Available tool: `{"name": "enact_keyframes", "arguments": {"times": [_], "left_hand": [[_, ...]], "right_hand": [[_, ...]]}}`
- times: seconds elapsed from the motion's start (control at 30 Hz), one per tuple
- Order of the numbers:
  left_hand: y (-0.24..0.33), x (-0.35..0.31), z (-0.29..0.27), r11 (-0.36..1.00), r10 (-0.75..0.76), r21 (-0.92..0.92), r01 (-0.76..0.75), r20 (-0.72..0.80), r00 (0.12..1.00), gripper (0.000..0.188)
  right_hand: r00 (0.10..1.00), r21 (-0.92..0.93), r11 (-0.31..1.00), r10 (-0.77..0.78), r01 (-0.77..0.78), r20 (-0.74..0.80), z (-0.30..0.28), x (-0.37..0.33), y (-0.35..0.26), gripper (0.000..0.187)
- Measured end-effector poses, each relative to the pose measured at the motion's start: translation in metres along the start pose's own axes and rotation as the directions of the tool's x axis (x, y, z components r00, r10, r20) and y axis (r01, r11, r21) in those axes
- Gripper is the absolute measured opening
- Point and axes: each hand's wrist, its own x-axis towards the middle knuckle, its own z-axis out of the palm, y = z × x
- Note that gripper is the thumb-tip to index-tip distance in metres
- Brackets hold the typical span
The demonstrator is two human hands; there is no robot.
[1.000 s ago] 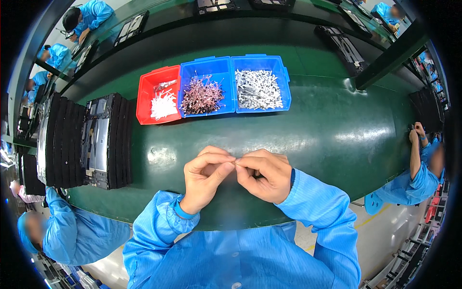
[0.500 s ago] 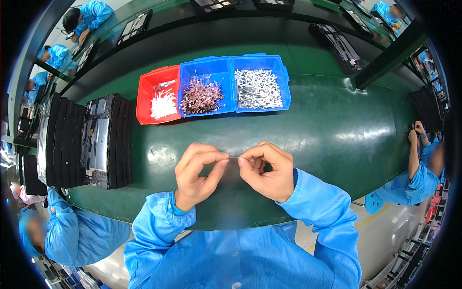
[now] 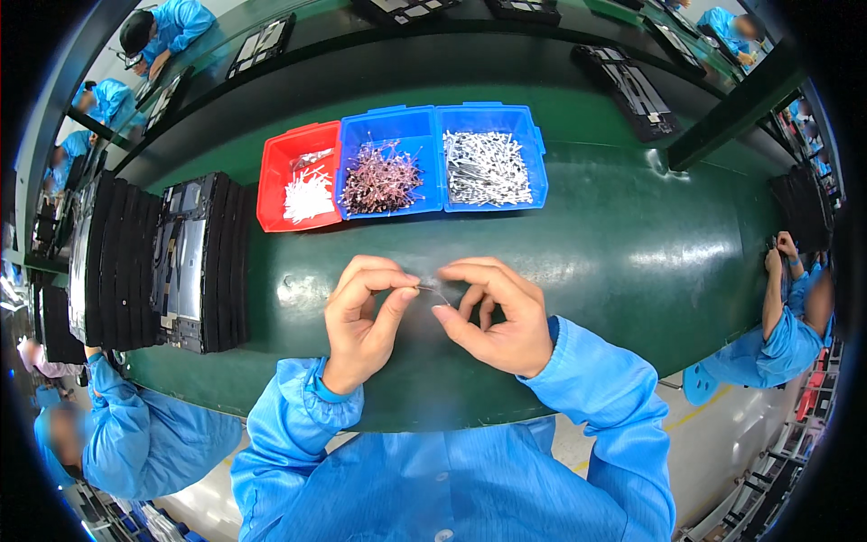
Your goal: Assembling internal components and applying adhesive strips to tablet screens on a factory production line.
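Observation:
Above the table's near part, my left hand (image 3: pixel 364 316) pinches a thin wire (image 3: pixel 435 291) between thumb and forefinger. The wire's free end curves toward my right hand (image 3: pixel 498 312), whose thumb and fingers are spread apart around it. Beyond my hands stand three joined bins. The red bin (image 3: pixel 271 199) holds small white sticks (image 3: pixel 308 194). In the middle blue bin (image 3: pixel 417 149) lies a tangle of fine pinkish-brown wires (image 3: pixel 381 179) with dark ends. A right blue bin (image 3: pixel 538 185) is filled with white pieces with black parts (image 3: pixel 488 169).
On the left, black device frames (image 3: pixel 194 262) stand upright in a row. A black tray-like frame (image 3: pixel 629 90) lies at the back right, near a dark green post (image 3: pixel 736 108). Co-workers in blue sit at the left (image 3: pixel 135 434) and right (image 3: pixel 768 316).
My right thumb and fingers have parted and let go of the wire. My left hand has shifted slightly up and left, still pinching it.

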Motion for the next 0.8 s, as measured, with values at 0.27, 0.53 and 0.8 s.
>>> {"name": "enact_keyframes", "arguments": {"times": [0.27, 0.53, 0.8], "left_hand": [[0.000, 0.000, 0.003, 0.975, 0.131, 0.157, -0.158, 0.169, 0.977, 0.011], [0.000, 0.003, -0.001, 0.944, 0.157, 0.271, -0.187, 0.128, 0.979, 0.013], [-0.003, 0.001, -0.005, 0.999, 0.005, 0.034, -0.007, 0.055, 0.998, 0.013]], "right_hand": [[0.997, -0.037, 0.997, -0.073, 0.073, 0.005, 0.001, 0.000, 0.004, 0.018], [0.924, -0.368, 0.853, -0.377, 0.371, 0.057, -0.009, 0.004, 0.007, 0.025], [0.991, -0.199, 0.971, -0.134, 0.134, 0.011, -0.004, 0.004, 0.000, 0.025]]}}
